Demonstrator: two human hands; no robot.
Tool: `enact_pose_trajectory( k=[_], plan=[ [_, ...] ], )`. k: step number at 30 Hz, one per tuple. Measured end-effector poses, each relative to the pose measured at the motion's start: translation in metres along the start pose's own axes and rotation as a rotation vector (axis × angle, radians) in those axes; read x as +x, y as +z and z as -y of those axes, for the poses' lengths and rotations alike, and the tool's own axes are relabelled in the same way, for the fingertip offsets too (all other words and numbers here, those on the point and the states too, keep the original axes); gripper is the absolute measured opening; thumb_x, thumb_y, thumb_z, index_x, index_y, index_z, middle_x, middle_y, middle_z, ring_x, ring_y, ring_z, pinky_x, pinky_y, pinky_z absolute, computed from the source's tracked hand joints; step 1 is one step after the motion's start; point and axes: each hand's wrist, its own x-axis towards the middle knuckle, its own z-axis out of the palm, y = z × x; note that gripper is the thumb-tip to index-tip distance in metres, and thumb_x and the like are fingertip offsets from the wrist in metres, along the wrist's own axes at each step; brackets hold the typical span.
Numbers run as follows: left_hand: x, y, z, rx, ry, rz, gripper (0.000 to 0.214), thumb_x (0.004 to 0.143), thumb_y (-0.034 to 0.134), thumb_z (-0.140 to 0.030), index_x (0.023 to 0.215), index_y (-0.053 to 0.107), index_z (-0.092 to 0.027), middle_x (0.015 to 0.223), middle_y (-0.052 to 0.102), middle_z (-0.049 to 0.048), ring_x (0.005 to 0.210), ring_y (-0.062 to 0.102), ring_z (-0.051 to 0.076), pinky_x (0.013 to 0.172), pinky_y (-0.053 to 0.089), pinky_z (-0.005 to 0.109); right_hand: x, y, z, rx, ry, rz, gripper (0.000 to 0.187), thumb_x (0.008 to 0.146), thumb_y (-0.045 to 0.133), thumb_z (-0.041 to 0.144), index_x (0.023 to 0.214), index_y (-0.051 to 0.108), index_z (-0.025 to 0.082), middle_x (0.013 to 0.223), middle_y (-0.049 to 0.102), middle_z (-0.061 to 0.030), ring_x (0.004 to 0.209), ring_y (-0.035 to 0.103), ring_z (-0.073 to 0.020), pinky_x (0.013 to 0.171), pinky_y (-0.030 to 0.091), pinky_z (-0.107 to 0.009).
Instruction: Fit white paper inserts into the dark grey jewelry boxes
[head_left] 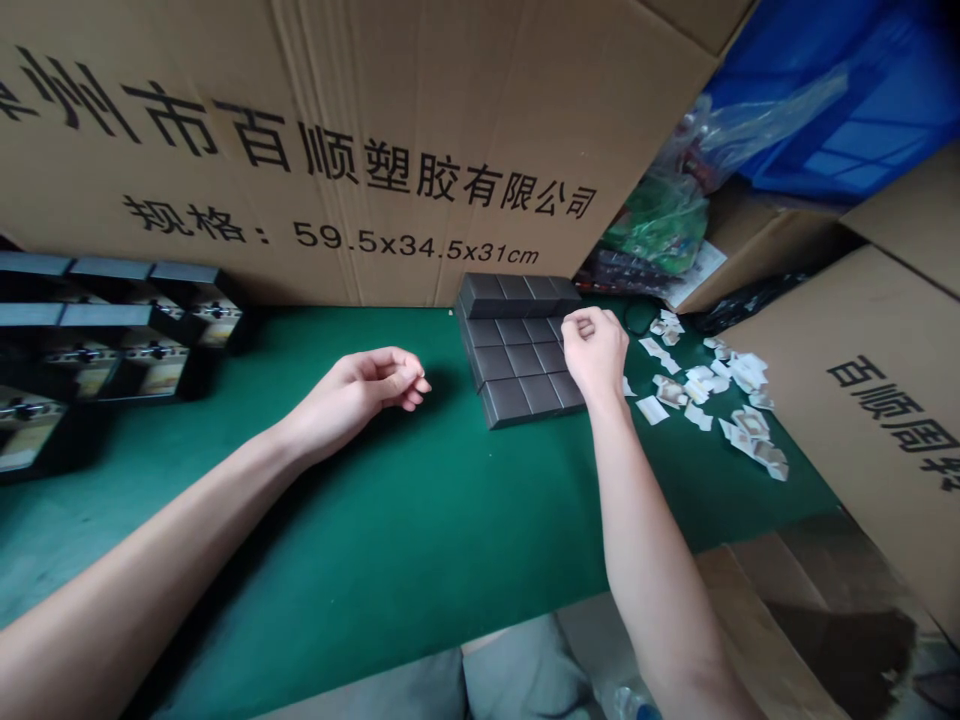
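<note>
My left hand [380,382] hovers over the green table, thumb and fingertips pressed together. Whatever may be between them is too small to make out. Several dark grey square boxes [516,362] stand packed in rows on the table to its right, with the back row stacked higher. At the right edge of these boxes is my right hand [596,345], fingers curled closed; it covers part of the nearest boxes, and what it holds, if anything, is hidden. Crumpled white paper pieces [701,385] lie just right of it.
A large printed carton [360,120] walls off the table's back. Open black cases [157,370] with pale contents stand at the left on the green table [420,540]. Another carton [862,400] borders the right side, below a blue bin [832,120] and plastic bags [660,225].
</note>
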Motion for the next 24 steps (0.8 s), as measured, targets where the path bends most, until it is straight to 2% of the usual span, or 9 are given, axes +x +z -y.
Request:
enact_pose_trajectory(
  k=[5,9,12,15,17,19,22,24],
  plan=[
    [-0.001,-0.001,-0.001,-0.033,-0.009,0.027,0.035,0.078,0.090,-0.041,0.082,0.066,-0.016,0.087,0.074,0.0065,0.075,0.065,0.015,0.072,0.050,0.028,-0.001,-0.001,0.005,-0.083,-0.018,0.075,0.044,0.088,0.061,0.030,0.052,0.035,0.025,0.057,0.041,0.0036,0.060,0.041,-0.0163,0.069,0.039,-0.035],
    [0.000,-0.001,0.000,-0.090,-0.017,0.018,0.029,0.080,0.087,-0.034,0.082,0.063,-0.017,0.084,0.074,0.0065,0.072,0.064,0.016,0.070,0.049,0.029,-0.003,-0.001,0.007,-0.124,-0.035,0.076,0.052,0.089,0.059,0.030,0.052,0.023,0.025,0.051,0.029,0.0052,0.054,0.027,-0.0143,0.065,0.031,-0.034],
    [0.001,0.000,-0.001,-0.114,-0.020,-0.002,0.025,0.083,0.082,-0.032,0.083,0.063,-0.017,0.082,0.074,0.0067,0.069,0.063,0.015,0.067,0.048,0.029,-0.003,-0.003,0.009,-0.138,-0.106,0.026,0.050,0.089,0.057,0.030,0.055,0.021,0.026,0.050,0.026,0.0047,0.056,0.028,-0.0154,0.065,0.034,-0.034],
    [0.002,0.003,-0.007,-0.119,-0.038,-0.031,0.022,0.079,0.079,-0.030,0.081,0.062,-0.017,0.072,0.071,0.0058,0.056,0.056,0.014,0.057,0.040,0.028,-0.005,-0.009,0.020,-0.134,-0.225,-0.070,0.047,0.091,0.052,0.029,0.058,0.018,0.026,0.052,0.026,0.0038,0.057,0.033,-0.0163,0.067,0.040,-0.034],
    [0.002,0.006,-0.011,-0.110,-0.041,-0.058,0.020,0.074,0.077,-0.029,0.077,0.060,-0.018,0.061,0.065,0.0032,0.048,0.046,0.011,0.051,0.032,0.027,-0.012,-0.014,0.039,-0.071,-0.321,-0.137,0.049,0.093,0.050,0.026,0.059,0.016,0.027,0.052,0.023,0.0042,0.055,0.032,-0.0155,0.065,0.040,-0.033],
    [0.000,0.008,-0.014,-0.099,-0.036,-0.077,0.023,0.071,0.075,-0.028,0.067,0.055,-0.018,0.054,0.056,0.0004,0.046,0.039,0.009,0.048,0.025,0.026,-0.026,-0.020,0.069,0.073,-0.425,-0.159,0.051,0.094,0.053,0.023,0.059,0.016,0.026,0.051,0.021,0.0054,0.050,0.028,-0.0131,0.059,0.038,-0.031],
    [-0.003,0.011,-0.017,-0.087,-0.017,-0.074,0.034,0.063,0.072,-0.024,0.052,0.039,-0.020,0.050,0.036,-0.0039,0.046,0.030,0.006,0.048,0.020,0.026,-0.053,-0.034,0.124,0.388,-0.620,-0.049,0.051,0.088,0.059,0.013,0.058,0.019,0.024,0.050,0.023,0.0072,0.045,0.022,-0.0092,0.050,0.030,-0.029],
    [-0.006,0.011,-0.016,-0.060,-0.005,-0.082,0.038,0.057,0.069,-0.021,0.047,0.032,-0.020,0.050,0.024,-0.0056,0.046,0.024,0.005,0.048,0.015,0.026,-0.071,-0.049,0.155,0.547,-0.610,0.098,0.051,0.085,0.059,0.012,0.060,0.016,0.024,0.051,0.020,0.0074,0.045,0.021,-0.0087,0.050,0.029,-0.029]
  ],
)
